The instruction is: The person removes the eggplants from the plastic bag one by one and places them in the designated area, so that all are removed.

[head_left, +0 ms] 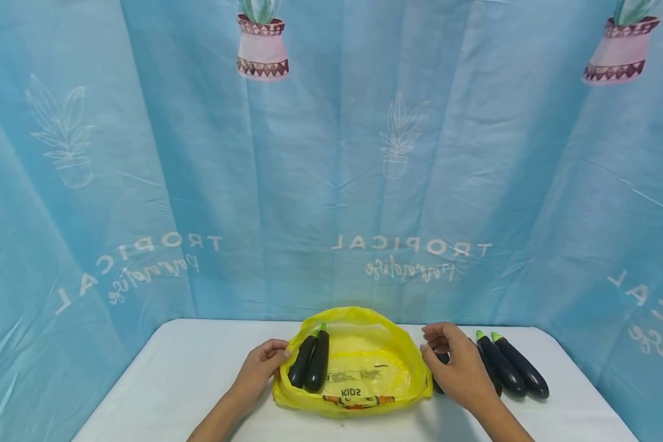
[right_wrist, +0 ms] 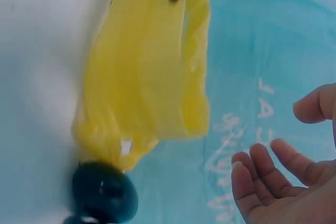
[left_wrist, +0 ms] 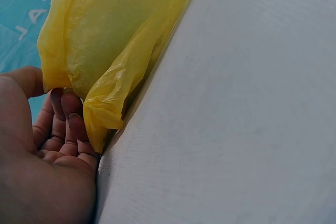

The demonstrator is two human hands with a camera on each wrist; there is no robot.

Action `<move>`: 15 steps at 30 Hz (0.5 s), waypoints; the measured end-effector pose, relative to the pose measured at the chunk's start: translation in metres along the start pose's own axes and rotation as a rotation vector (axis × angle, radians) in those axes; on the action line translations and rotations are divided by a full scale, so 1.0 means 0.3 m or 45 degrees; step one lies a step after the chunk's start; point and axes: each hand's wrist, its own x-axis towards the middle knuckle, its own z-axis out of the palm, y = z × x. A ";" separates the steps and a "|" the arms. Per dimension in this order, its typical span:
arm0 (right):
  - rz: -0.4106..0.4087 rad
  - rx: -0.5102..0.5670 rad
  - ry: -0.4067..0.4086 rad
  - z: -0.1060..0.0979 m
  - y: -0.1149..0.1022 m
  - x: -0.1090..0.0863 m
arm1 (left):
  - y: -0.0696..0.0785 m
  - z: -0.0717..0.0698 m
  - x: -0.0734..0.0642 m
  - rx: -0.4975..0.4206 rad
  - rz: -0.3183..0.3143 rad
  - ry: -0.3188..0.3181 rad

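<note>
A yellow plastic bag (head_left: pixel 387 350) lies with its mouth spread wide on the table. Two dark eggplants (head_left: pixel 318 362) with green stems rest side by side in its left part. At the bag's left rim, my left hand (head_left: pixel 256 374) pinches the plastic between thumb and fingers, as the left wrist view shows. My right hand (head_left: pixel 457 368) hovers by the bag's right side, fingers loosely bent and apart with nothing between them. Beneath it is an eggplant (head_left: pixel 438 385), partly hidden by the hand; a rounded eggplant end (right_wrist: pixel 105 192) shows beside the bag in the right wrist view.
More eggplants (head_left: pixel 522 367) lie together to the right of my right hand, stems pointing away. The white table (head_left: pixel 160 374) ends at a light blue curtain (head_left: pixel 309 184) printed with plants and lettering, which hangs behind and at both sides.
</note>
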 end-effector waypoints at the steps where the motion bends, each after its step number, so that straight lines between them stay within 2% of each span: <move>1: -0.005 0.004 -0.002 0.007 -0.005 -0.001 | 0.001 0.001 0.000 -0.004 -0.001 0.000; 15: -0.022 0.124 -0.094 0.122 -0.089 0.001 | 0.000 0.002 -0.001 -0.008 -0.002 0.010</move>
